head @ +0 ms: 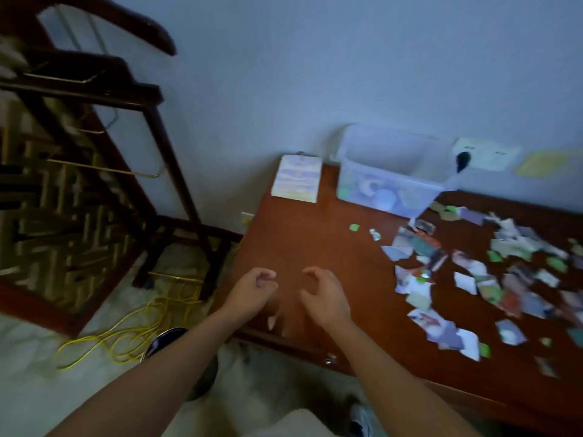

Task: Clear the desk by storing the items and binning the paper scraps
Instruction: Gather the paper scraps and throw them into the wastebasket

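Torn colourful paper scraps [473, 279] litter the right side of the reddish-brown wooden counter [299, 247]. Above its near left edge, the left hand [252, 294] and right hand [325, 298] hover, fingers loosely curled, holding nothing (slightly blurred). Farther back, by the wall, stand a pastel notepad [296, 179] and a translucent plastic storage box [388, 178].

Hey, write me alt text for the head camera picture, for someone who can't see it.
Two empty hands, the left hand and right hand, hover with loosely curled fingers over a brown wooden desk. Torn paper scraps litter its right side; a clear plastic box and a notepad stand at the back by the wall.
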